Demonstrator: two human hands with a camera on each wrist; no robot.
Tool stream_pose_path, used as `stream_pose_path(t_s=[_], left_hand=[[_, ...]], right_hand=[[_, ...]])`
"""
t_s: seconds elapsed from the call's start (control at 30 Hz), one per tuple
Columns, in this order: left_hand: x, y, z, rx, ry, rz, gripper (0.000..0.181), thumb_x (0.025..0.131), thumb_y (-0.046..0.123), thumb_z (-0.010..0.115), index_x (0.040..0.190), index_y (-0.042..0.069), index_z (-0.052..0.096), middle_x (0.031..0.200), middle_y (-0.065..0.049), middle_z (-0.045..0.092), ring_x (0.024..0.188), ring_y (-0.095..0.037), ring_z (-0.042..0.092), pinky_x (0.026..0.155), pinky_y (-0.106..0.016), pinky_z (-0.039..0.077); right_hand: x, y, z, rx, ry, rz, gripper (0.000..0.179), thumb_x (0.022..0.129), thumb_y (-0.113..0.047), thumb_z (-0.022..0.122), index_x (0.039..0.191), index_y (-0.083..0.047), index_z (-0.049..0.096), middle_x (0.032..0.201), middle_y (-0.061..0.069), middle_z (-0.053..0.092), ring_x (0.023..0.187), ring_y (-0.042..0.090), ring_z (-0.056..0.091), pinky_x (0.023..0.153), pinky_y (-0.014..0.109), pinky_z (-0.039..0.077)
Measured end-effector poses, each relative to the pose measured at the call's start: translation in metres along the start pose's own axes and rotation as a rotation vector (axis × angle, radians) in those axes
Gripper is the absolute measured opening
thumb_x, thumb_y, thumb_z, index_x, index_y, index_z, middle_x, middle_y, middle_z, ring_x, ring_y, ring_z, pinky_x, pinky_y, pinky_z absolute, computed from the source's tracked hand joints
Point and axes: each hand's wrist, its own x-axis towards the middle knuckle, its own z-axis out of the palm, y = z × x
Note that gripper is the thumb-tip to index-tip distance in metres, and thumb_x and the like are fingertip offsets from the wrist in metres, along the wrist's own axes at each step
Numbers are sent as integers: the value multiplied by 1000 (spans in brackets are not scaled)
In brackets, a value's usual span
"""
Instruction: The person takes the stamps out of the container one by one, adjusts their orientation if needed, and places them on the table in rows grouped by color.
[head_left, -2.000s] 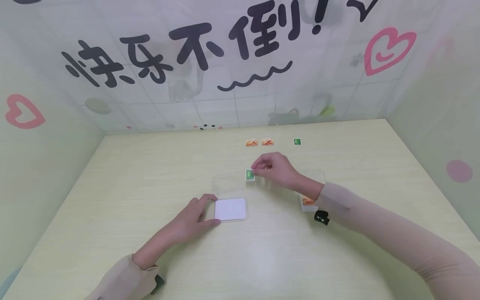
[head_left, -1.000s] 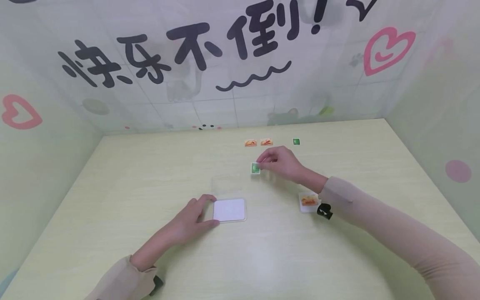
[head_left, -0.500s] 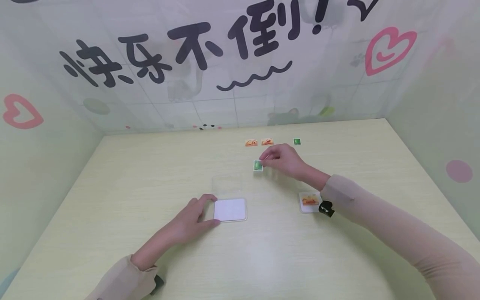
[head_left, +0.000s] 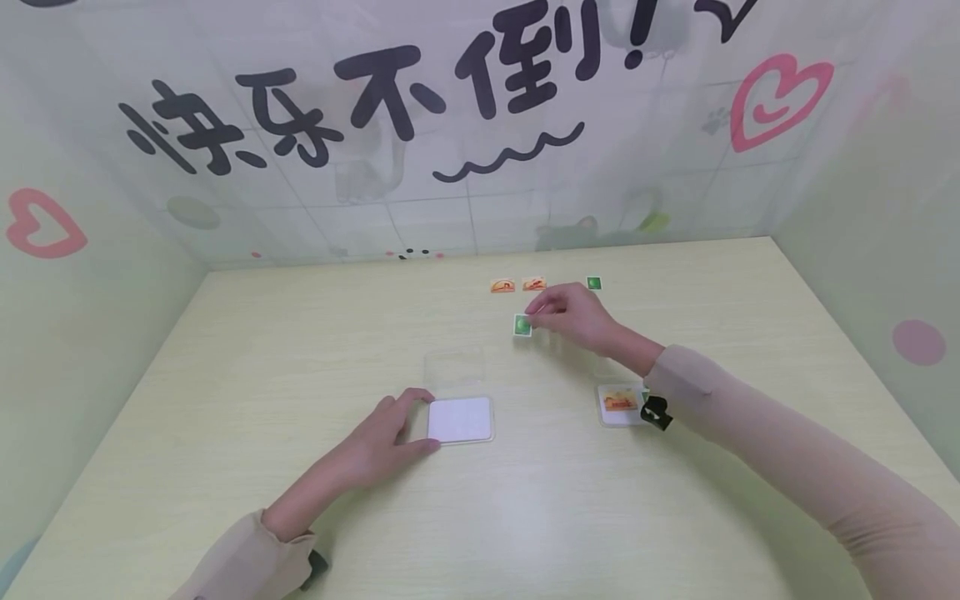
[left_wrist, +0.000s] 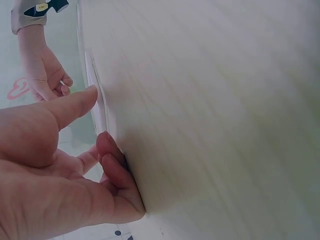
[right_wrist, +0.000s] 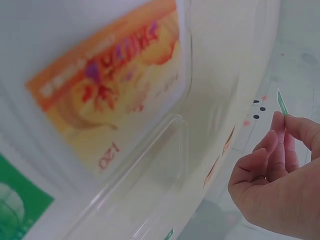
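Note:
Between thumb and index finger, my right hand point(head_left: 573, 318) pinches a small green stamp point(head_left: 522, 326) with a white border above the table. The right wrist view shows this stamp point(right_wrist: 282, 102) almost edge-on. My left hand point(head_left: 378, 442) holds the left side of a clear plastic case point(head_left: 460, 420) with a white insert, thumb at the near corner and index finger at the far one. In the left wrist view the case point(left_wrist: 101, 112) appears as a thin edge by the thumb. Its transparent lid point(head_left: 454, 367) lies folded back.
At the back lie two orange stamps point(head_left: 502, 286) and another green stamp point(head_left: 594, 283). Below my right forearm is a second case point(head_left: 609, 418) with an orange stamp point(head_left: 620, 401), marked 120, and a green stamp point(right_wrist: 15, 200). A lettered wall point(head_left: 420, 225) borders the table.
My right hand has moved the green stamp away from beside the left case, rightward and toward the back. More of the second case shows now. The left hand has stayed in place.

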Motion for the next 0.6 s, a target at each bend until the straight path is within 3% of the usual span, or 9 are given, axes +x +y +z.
stream_pose_path(t_s=[0.6], left_hand=[[1,-2,1,6,9,8,55,97,21,77,144,11,49,92,-8,41,82,-22,38,69,-33,34]], right_hand=[[7,9,-8,8,35,20,19,100,-9,73,112,5,74,104,17,76,100,33,70,79,26,49]])
